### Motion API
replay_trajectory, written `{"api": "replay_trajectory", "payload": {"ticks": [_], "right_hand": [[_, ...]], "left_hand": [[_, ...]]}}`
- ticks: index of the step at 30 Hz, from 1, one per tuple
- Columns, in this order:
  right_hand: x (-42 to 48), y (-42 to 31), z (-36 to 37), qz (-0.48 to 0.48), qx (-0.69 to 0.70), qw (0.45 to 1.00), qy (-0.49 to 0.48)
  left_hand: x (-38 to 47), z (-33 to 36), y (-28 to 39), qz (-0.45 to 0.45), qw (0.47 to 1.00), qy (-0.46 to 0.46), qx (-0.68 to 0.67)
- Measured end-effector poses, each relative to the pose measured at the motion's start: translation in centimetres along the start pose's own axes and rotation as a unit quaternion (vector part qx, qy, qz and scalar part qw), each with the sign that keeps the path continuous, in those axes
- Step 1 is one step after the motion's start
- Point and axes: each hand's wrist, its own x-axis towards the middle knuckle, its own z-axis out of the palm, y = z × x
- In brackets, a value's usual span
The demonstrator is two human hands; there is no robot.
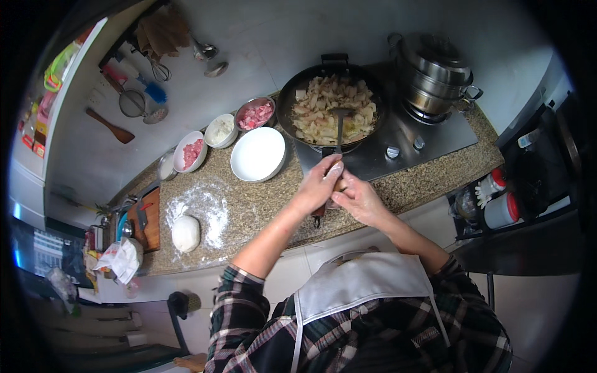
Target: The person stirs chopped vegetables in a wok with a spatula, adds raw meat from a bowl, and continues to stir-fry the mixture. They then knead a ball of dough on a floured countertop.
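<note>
Both floury hands meet at the wooden handle of a metal spatula (340,128), whose blade lies in the food in a black wok (285,122). My left hand (320,183) closes around the upper part of that handle. At its lower part, my right hand (360,197) touches it with the fingers partly curled; whether it grips is unclear. Pale chopped food (322,100) with yellowish liquid fills the wok's middle. Beneath my hands, the wok's own handle (318,212) points towards me.
Left of the wok stand a white bowl (258,155), a metal bowl of raw meat (254,115) and smaller bowls. Dough (185,233) rests on the floured granite counter (275,205). A steamer pot (431,70) occupies the right burner. A knife (141,215) lies on a cutting board (153,224).
</note>
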Motion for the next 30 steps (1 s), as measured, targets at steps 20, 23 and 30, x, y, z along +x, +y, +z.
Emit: {"api": "replay_trajectory", "payload": {"ticks": [20,23,30], "right_hand": [[-1.7,5.2,1.8,0.283,0.496,0.82,-0.036],[-2.4,4.1,0.0,0.283,0.469,0.835,-0.053],[-3.4,2.5,-3.6,0.337,0.378,0.862,0.002]], "left_hand": [[1.0,-12.0,-1.6,-0.003,0.901,0.104,0.422],[4.3,-13.2,-3.6,0.028,0.923,0.115,0.366],[10.4,-13.8,-3.3,-0.156,0.971,0.008,0.179]]}}
